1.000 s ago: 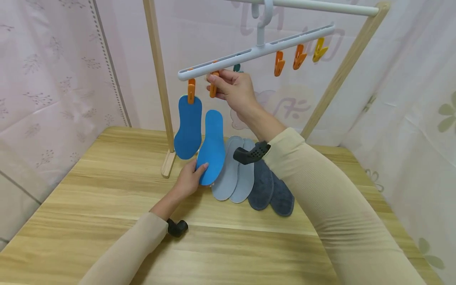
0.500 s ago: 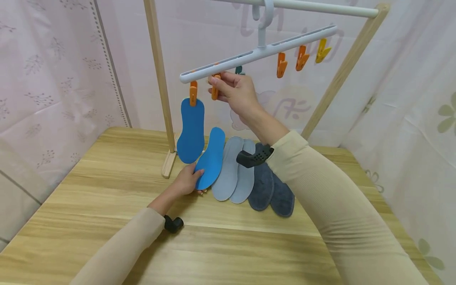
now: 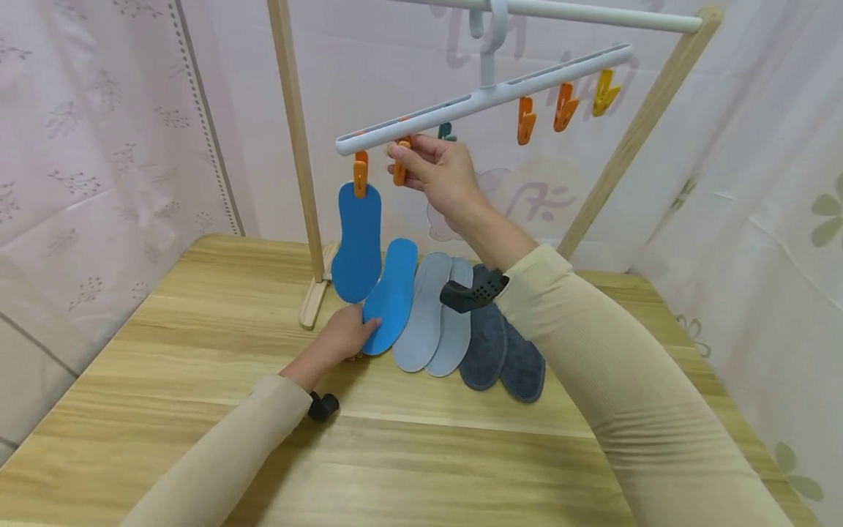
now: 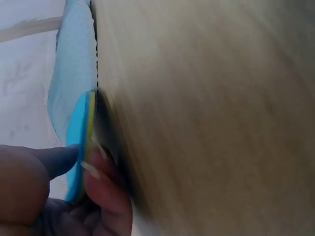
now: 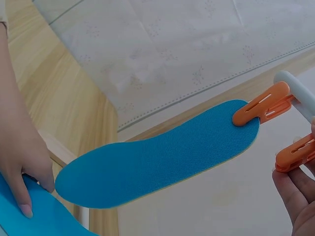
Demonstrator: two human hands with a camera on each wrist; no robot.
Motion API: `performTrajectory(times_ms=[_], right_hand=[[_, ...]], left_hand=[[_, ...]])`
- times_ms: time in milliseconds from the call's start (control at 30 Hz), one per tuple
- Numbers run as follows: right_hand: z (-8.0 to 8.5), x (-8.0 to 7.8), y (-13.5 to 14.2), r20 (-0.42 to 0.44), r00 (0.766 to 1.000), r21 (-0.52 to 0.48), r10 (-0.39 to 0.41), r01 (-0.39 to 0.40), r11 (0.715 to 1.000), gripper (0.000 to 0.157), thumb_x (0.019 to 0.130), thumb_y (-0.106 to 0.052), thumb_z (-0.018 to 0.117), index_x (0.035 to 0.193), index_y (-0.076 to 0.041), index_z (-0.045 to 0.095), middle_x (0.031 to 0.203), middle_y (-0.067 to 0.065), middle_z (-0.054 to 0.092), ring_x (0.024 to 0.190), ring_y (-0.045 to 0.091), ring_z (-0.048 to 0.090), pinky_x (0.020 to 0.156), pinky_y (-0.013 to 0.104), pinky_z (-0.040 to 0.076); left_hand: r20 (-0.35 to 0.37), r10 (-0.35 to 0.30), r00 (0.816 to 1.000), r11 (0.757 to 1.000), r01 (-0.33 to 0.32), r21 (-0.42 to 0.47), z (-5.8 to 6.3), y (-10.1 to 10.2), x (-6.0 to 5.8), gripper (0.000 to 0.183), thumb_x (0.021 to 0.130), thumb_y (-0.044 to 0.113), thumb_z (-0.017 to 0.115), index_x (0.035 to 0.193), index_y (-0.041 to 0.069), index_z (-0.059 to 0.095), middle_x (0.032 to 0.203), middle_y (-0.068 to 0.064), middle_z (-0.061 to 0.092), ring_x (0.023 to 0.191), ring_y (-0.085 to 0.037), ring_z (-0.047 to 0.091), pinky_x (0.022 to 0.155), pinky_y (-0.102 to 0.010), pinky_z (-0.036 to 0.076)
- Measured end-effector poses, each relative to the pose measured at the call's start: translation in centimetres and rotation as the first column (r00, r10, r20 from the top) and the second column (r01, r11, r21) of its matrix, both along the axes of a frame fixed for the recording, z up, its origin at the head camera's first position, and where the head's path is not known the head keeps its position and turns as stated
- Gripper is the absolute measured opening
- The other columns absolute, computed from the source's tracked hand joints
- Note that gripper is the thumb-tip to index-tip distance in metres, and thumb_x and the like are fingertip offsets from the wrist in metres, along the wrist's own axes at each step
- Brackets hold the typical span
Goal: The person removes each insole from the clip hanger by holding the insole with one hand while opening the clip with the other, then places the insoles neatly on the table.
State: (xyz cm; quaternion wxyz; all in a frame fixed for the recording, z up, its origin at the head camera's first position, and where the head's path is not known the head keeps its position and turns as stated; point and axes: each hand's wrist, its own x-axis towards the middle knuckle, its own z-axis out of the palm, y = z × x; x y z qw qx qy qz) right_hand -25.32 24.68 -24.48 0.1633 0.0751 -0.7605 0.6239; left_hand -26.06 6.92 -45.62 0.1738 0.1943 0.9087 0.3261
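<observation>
My left hand (image 3: pixel 345 333) pinches the wide end of a blue insole (image 3: pixel 391 293), thumb on top and fingers beneath, low over the table. The left wrist view shows the yellow underside layer of this insole's edge between thumb and fingers. Up at the hanger (image 3: pixel 484 99), my right hand (image 3: pixel 441 172) pinches an orange clip (image 3: pixel 401 165); nothing is in that clip. Left of it, another orange clip (image 3: pixel 360 176) holds a second blue insole (image 3: pixel 357 241), which hangs down. In the right wrist view this hanging insole (image 5: pixel 157 157) shows its textured blue face.
Two grey insoles (image 3: pixel 421 315) and two dark slippers-shaped insoles (image 3: pixel 484 351) lie on the wooden table (image 3: pixel 395 454) to the right. Further orange clips (image 3: pixel 525 121), a yellow clip (image 3: pixel 604 94) and a green clip (image 3: pixel 446 132) hang from the hanger. Wooden posts (image 3: pixel 296 139) support the white rod (image 3: pixel 593 16).
My left hand has lowered the blue insole from beneath the pinched clip to near the table. The right hand stays on the orange clip; hanger and clips have shifted slightly right.
</observation>
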Motion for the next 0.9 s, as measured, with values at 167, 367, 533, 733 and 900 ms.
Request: performTrajectory(times_ms=[167,367,533,733,900], right_hand=[[0.1,-0.1,-0.1,-0.001,1.000,-0.007,0.009,-0.009,1.000,0.040,0.097,-0.022,0.067,0.135,-0.009,0.065,0.128,0.013,0.071,0.109,0.023,0.073,0.096,0.033,0.058],[0.1,-0.1,-0.1,-0.001,1.000,0.002,0.011,-0.011,1.000,0.041,0.097,-0.023,0.067,0.136,-0.010,0.065,0.128,0.011,0.071,0.110,0.023,0.073,0.097,0.033,0.058],[0.1,0.1,0.0,0.000,1.000,0.009,0.010,-0.010,1.000,0.041,0.098,-0.023,0.067,0.136,-0.010,0.065,0.129,0.011,0.071,0.111,0.023,0.073,0.097,0.034,0.058],[-0.3,0.4,0.3,0.021,1.000,0.010,-0.003,0.002,1.000,0.041,0.098,-0.023,0.067,0.137,-0.011,0.064,0.129,0.011,0.071,0.112,0.023,0.073,0.098,0.035,0.058],[-0.2,0.4,0.5,0.005,1.000,0.009,-0.003,0.003,1.000,0.042,0.097,-0.023,0.067,0.137,-0.011,0.064,0.129,0.011,0.071,0.111,0.024,0.073,0.097,0.035,0.058]], left_hand=[[-0.114,0.045,0.992,0.986,-0.063,-0.154,0.6,0.4,0.5,0.056,0.104,0.037,0.056,0.131,-0.013,0.053,0.111,-0.024,0.068,0.094,-0.032,0.071,0.077,-0.041,0.058],[-0.223,0.051,0.973,0.954,-0.114,-0.277,0.9,0.6,0.8,0.064,0.102,0.044,0.058,0.135,-0.011,0.054,0.117,-0.025,0.070,0.098,-0.033,0.072,0.072,-0.044,0.060],[-0.275,0.038,0.961,0.938,-0.129,-0.321,1.0,0.7,1.1,0.068,0.101,0.047,0.058,0.139,-0.010,0.052,0.117,-0.024,0.071,0.092,-0.032,0.073,0.066,-0.041,0.060],[-0.262,0.034,0.964,0.935,-0.123,-0.331,1.1,0.8,1.6,0.072,0.100,0.047,0.060,0.140,-0.012,0.048,0.115,-0.025,0.071,0.089,-0.031,0.073,0.065,-0.041,0.060],[-0.246,0.068,0.967,0.941,-0.144,-0.306,1.3,0.8,1.5,0.079,0.100,0.048,0.061,0.144,-0.014,0.041,0.119,-0.027,0.069,0.096,-0.034,0.073,0.071,-0.044,0.061]])
